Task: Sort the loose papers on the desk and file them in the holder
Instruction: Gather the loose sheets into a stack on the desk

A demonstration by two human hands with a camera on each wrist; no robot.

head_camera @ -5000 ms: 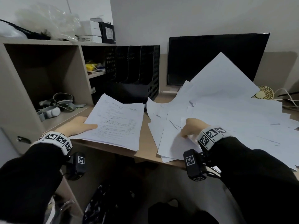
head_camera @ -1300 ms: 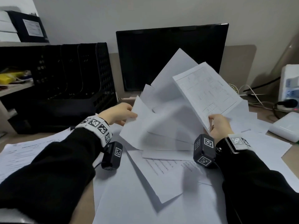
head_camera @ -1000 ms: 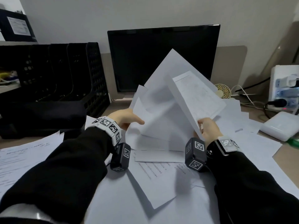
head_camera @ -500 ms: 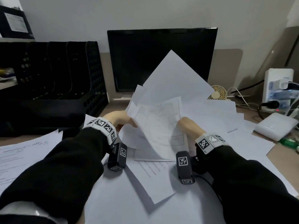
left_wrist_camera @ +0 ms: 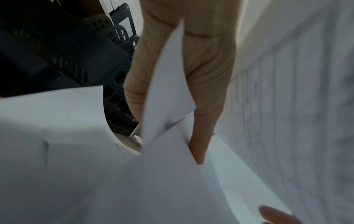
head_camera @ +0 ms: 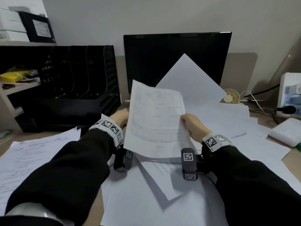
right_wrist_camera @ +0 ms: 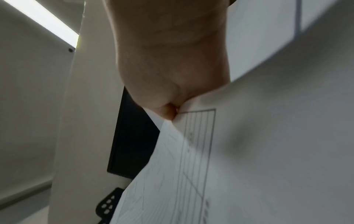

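Note:
A printed form sheet (head_camera: pixel 156 121) stands upright in front of me; my right hand (head_camera: pixel 187 118) pinches its right edge, thumb on the face. The right wrist view shows the right hand (right_wrist_camera: pixel 168 112) closed on that form sheet (right_wrist_camera: pixel 249 151). My left hand (head_camera: pixel 119 117) sits behind the sheet's left edge, mostly hidden. In the left wrist view the left hand (left_wrist_camera: pixel 191 91) has straight fingers among loose white sheets (left_wrist_camera: pixel 162 106), one corner caught between two fingers. The black slotted file holder (head_camera: pixel 97 75) stands at the back left. More loose papers (head_camera: pixel 146 201) cover the desk.
A dark monitor (head_camera: pixel 171 59) stands behind, with a blank sheet (head_camera: pixel 187 79) leaning on it. A stack of printed pages (head_camera: pixel 32 157) lies at the left. At the right are a small fan (head_camera: pixel 229 97), a power strip (head_camera: pixel 290 95) with cables and a white box (head_camera: pixel 286 132).
My right hand brought the form sheet from the upper right down to the centre, then raised it upright facing me. My left hand stayed by the sheets at the left.

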